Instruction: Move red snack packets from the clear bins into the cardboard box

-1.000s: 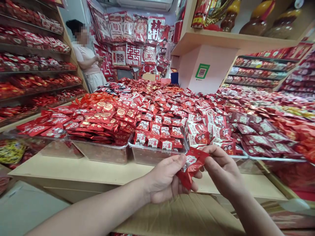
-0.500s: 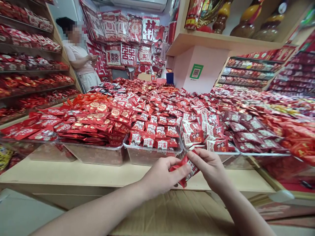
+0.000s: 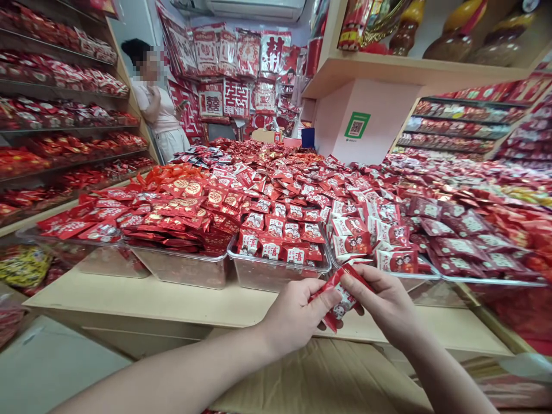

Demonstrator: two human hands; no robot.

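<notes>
Both hands hold one small red-and-white candy packet (image 3: 344,300) in front of the counter's bins. My left hand (image 3: 297,313) grips its left end, thumb lying across the front. On the upper right side, my right hand (image 3: 383,302) pinches the packet between thumb and fingers. White characters and a cartoon figure show on the wrapper. Just behind, a clear plastic bin (image 3: 276,269) holds rows of similar packets (image 3: 297,232). White-and-red packets (image 3: 351,244) lie in the bin to its right, and flat red packets (image 3: 181,213) fill the one to its left.
Bins line the pale wooden counter (image 3: 172,305). Brown cardboard (image 3: 310,379) lies below its front edge. An overhanging shelf (image 3: 388,68) with gourd ornaments juts out at upper right. Stocked shelves (image 3: 64,103) run along the left. A person (image 3: 159,112) stands behind the counter.
The view has turned slightly left, so the scene shifts right. My hands still hold the packet, with more of its printed front showing. The person behind the counter has raised one arm.
</notes>
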